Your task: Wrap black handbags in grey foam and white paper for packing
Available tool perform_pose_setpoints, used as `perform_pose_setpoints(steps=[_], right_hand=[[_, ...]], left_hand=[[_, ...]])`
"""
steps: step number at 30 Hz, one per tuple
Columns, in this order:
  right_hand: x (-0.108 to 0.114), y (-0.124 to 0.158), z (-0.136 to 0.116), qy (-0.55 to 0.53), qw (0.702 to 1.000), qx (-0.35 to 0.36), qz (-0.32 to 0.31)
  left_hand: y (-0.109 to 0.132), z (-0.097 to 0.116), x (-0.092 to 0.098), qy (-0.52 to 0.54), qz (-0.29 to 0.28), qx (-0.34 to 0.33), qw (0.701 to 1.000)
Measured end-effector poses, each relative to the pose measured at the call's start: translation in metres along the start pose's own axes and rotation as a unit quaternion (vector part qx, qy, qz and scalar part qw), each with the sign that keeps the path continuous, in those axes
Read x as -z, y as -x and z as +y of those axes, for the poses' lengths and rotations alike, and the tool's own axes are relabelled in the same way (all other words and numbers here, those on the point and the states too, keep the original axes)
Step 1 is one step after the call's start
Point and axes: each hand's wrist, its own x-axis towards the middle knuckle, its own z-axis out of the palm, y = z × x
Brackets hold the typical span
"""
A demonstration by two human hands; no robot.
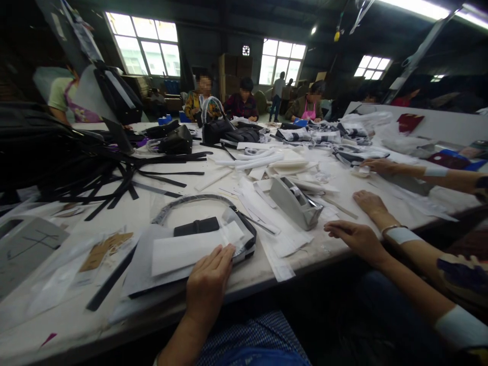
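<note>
My left hand [209, 277] lies with its fingers flat on the near right part of a white sheet [179, 255]. Under the sheet is a dark handbag [249, 239], partly covered by pale wrapping, with a wrapped curved handle [190, 199] and a black strap piece [196, 226]. My right hand [354, 239] is above the table's front edge, its thumb and fingertips drawn together; anything between them is too small to tell. Just left of it stands a grey tape dispenser [295, 203], not touched by the fingers.
A person's two hands [371, 203] [381, 166] are at the right, near a pale dispenser [407, 183]. Black straps [129, 175] spread over the left of the white table [267, 274]. White strips [263, 203] and wrapped bags lie beyond. Other people sit along the far side.
</note>
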Motion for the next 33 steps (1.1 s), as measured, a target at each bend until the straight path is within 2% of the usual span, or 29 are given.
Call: perform_pose_setpoints(steps=[2,4,6,10,13,17,21,26,33], right_hand=[[0.003,0.007,-0.018,0.069,0.988,0.131,-0.042],[-0.001,0.01,-0.044,0.102,0.958,0.249,-0.095],[-0.011,0.01,-0.077,0.111,0.924,0.332,-0.151],[-0.047,0.0,-0.146,0.101,0.86,0.424,-0.267],[-0.083,-0.018,-0.183,0.106,0.811,0.474,-0.326],[-0.131,-0.051,-0.212,0.183,0.755,0.51,-0.37],[-0.166,-0.076,-0.232,0.306,0.697,0.484,-0.432],[-0.19,-0.085,-0.25,0.391,0.632,0.485,-0.46],[-0.209,-0.093,-0.257,0.4,0.592,0.505,-0.485]], left_hand=[[-0.001,0.0,0.0,-0.009,-0.001,0.008,1.0],[-0.001,0.002,0.001,-0.018,0.004,0.021,1.0],[-0.001,0.004,0.001,-0.015,0.006,0.032,0.999],[-0.001,0.007,0.0,0.012,0.0,0.056,0.998],[-0.001,0.008,-0.001,0.027,0.004,0.071,0.997],[-0.001,0.009,-0.003,0.041,0.013,0.074,0.996],[-0.001,0.01,-0.004,0.052,0.015,0.074,0.996],[0.0,0.01,-0.005,0.067,0.009,0.072,0.995],[-0.001,0.011,-0.005,0.063,0.02,0.072,0.995]])
